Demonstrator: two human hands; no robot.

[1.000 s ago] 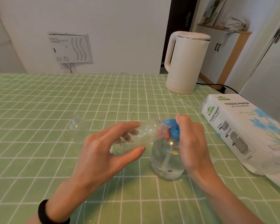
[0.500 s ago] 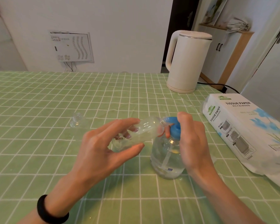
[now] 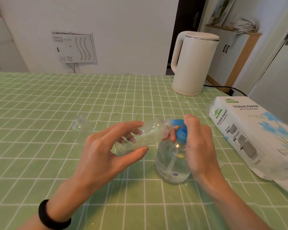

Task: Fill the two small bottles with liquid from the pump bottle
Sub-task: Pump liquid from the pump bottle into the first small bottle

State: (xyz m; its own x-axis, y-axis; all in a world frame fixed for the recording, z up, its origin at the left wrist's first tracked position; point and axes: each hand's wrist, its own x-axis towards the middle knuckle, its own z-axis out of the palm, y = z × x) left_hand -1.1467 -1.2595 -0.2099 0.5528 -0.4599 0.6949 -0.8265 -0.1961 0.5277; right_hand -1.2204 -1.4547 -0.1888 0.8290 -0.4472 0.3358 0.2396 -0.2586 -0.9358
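While the left hand (image 3: 106, 151) grips a small bottle (image 3: 148, 133) with fingers and thumb curled round its clear body, the bottle lies tipped almost flat in the air, its mouth pressed up against the spout of the blue pump head (image 3: 181, 131). How much liquid it holds I cannot tell. The right hand (image 3: 199, 143) sits on that pump head with its fingers curled over the top and down the far side, and one fingertip shows just under the spout. Below it the pump bottle (image 3: 172, 161) stands upright on the tabletop (image 3: 40, 105), right of the middle and nearer the front edge, with clear liquid and a dip tube inside. A second small bottle (image 3: 79, 124) stands upright left of the middle, well apart from both hands. A white kettle (image 3: 193, 63) occupies the far right corner, and a tissue paper pack (image 3: 249, 130) lies along the right edge. The cloth is green with white checks, and a black wristband (image 3: 51, 216) circles the left wrist.
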